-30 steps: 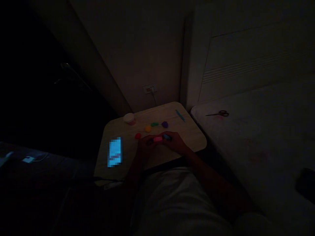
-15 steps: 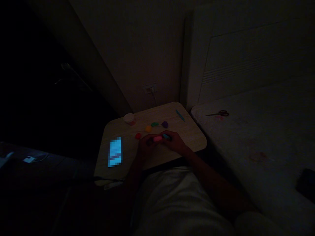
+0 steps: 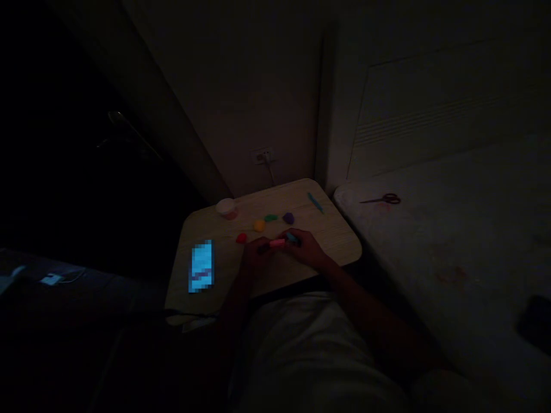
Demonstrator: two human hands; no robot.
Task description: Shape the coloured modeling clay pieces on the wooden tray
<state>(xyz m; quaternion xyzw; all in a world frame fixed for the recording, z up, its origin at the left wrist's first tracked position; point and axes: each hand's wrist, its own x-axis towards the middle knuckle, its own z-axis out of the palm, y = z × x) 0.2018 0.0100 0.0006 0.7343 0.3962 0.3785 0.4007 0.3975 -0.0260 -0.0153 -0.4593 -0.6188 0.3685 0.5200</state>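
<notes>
In the dim head view, my left hand (image 3: 255, 252) has its fingers closed on a pink piece of what looks like modelling clay (image 3: 278, 243). My right hand (image 3: 308, 249) meets it from the other side, its fingers curled around a small blue tool (image 3: 291, 237) beside the pink piece. Just beyond the hands sit a red lump (image 3: 241, 238), a yellow-orange lump (image 3: 259, 226), a green piece (image 3: 271, 218) and a purple lump (image 3: 288, 218). Darkness hides the exact fingertip contact.
The small wooden table (image 3: 228, 252) also carries a lidded tub (image 3: 227, 209), a lit, blurred-out screen (image 3: 201, 267) and a blue stick-shaped tool (image 3: 315, 202). Scissors (image 3: 387, 199) lie on the pale surface to the right. A plugged-in wall socket (image 3: 262, 156) is behind.
The pink piece has shifted slightly right and looks a little longer and flatter between my hands. Both hands stay nearly in place; the other pieces have not moved.
</notes>
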